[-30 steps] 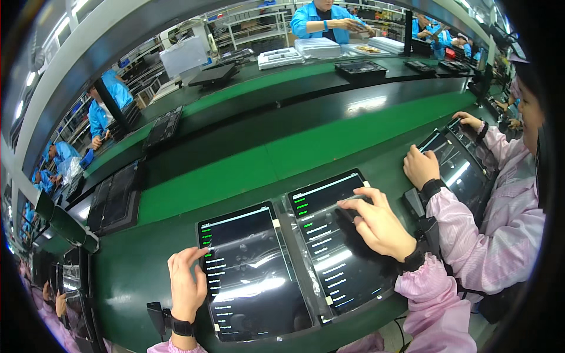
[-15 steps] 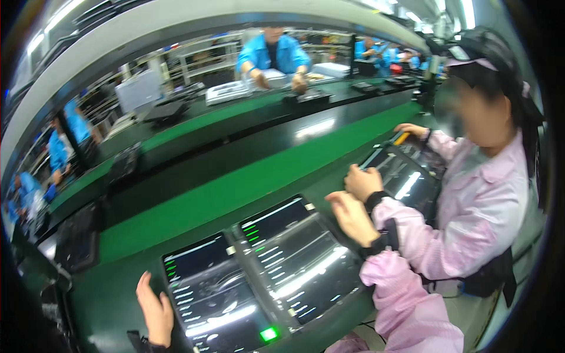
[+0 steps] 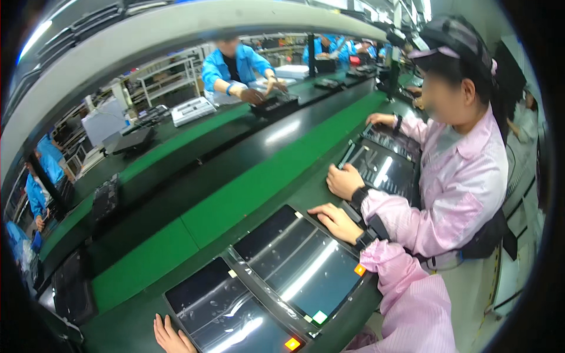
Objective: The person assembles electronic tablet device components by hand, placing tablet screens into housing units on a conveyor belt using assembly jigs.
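Two tablets lie side by side on the green worktop (image 3: 147,267), both tilted and with their dark screens up. The right tablet (image 3: 300,267) sits just beside the left tablet (image 3: 226,315); their long edges almost touch. Each screen carries a glossy film that reflects the ceiling lights, and small orange and green tabs show at the near corners.

The right hand (image 3: 335,222) rests flat and open on the far right corner of the right tablet, fingers spread over the screen edge, gripping nothing. The left hand (image 3: 170,336) lies at the near left edge of the left tablet; only part of it shows at the picture's lower rim. It appears open, fingers extended against the tablet edge.

Risks, as a judgement:
- Pressure at one corner only may pivot the right tablet against the left tablet, since they lie so close.
- A fingertip drag across the film may lift or crease it.
- The left tablet lies near the worktop's front edge; a push toward the person may slide it off.

A neighbour in a pink coat (image 3: 465,182) works just to the right, one hand (image 3: 344,181) on another tablet (image 3: 382,167). Beyond runs a dark conveyor (image 3: 235,159). Workers in blue coats (image 3: 232,67) stand on its far side.
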The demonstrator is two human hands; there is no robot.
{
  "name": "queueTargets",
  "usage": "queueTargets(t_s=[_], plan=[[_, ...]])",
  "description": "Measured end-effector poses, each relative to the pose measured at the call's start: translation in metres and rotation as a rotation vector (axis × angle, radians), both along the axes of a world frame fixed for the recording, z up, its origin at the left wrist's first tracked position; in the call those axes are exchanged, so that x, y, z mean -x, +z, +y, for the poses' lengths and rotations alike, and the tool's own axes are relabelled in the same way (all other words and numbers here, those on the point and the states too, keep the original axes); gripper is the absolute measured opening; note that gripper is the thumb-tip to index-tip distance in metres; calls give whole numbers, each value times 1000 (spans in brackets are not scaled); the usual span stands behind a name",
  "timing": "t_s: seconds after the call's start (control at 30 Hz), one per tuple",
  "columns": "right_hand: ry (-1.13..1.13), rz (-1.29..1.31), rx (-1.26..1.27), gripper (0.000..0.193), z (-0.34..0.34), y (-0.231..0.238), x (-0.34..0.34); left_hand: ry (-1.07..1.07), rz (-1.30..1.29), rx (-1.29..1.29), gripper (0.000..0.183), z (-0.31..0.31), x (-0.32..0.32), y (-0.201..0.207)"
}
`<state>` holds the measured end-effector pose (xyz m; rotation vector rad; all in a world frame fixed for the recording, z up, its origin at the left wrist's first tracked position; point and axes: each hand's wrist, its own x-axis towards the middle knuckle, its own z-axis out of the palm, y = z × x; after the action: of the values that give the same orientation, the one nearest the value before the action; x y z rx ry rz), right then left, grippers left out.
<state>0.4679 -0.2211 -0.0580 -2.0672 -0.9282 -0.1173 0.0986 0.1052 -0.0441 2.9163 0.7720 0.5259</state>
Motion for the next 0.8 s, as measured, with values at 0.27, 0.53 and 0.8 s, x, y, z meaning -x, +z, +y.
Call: queueTargets(t_s=[0.27, 0.53, 0.8], plan=[[10, 49, -39, 29, 1, -4, -7, -31, -17, -10, 40, 3, -3, 5], [16, -54, -23, 26, 9, -8, -4, 66, -93, 0, 39, 5, -5, -3], [38, -216, -50, 21, 19, -10, -10, 31, -310, 429, 42, 30, -14, -17]])
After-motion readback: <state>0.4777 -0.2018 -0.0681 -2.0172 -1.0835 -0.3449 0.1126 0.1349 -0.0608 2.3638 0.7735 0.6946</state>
